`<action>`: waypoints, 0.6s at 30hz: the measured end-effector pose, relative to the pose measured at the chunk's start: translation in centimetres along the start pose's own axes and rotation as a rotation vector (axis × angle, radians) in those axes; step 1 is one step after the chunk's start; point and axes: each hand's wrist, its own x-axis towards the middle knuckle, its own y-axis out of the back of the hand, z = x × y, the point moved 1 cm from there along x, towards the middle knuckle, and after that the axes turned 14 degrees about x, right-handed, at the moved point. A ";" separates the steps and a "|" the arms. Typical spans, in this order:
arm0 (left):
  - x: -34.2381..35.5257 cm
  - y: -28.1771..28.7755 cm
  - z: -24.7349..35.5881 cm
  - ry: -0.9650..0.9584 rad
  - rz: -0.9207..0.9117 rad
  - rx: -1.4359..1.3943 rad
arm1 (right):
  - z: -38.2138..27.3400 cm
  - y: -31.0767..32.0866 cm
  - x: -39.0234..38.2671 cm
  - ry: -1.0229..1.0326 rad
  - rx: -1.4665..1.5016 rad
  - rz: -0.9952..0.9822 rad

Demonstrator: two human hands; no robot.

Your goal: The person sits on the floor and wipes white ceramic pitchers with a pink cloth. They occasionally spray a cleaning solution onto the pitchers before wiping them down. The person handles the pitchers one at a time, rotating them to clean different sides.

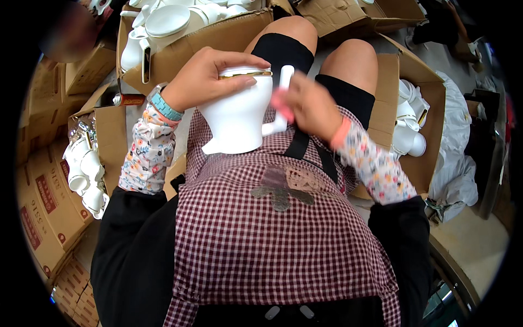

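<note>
A glossy white ceramic pitcher (234,117) is held above my lap, with a gold band near its upper end and a pointed lip at its lower left. My left hand (215,76) grips that banded end, thumb and fingers on either side. The white handle (279,124) stands out to the right. Beside the handle my right hand (310,106) is blurred by motion. Its fingers are closed on a small pink pad (283,103), which is against or very close to the handle; I cannot tell if it is sponge or cloth.
Ahead on the left, a cardboard box (204,46) holds several white ceramic pieces. Another box (430,98) with white pieces stands at my right, beside white plastic sheeting (455,136). More white pitchers (87,171) are at far left, near stacked cartons (49,201). A checked apron (272,245) covers my lap.
</note>
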 end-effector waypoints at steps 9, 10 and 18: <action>0.1 -0.3 -0.1 -0.052 -0.002 0.015 | -1.6 -0.6 -2.0 -0.059 0.136 -0.142; 0.3 -0.2 0.1 -0.054 0.003 0.035 | -1.9 -0.3 -2.0 -0.114 0.147 -0.164; 1.4 -0.4 0.1 -0.016 -0.017 0.053 | 1.6 -0.2 0.2 -0.122 0.114 0.052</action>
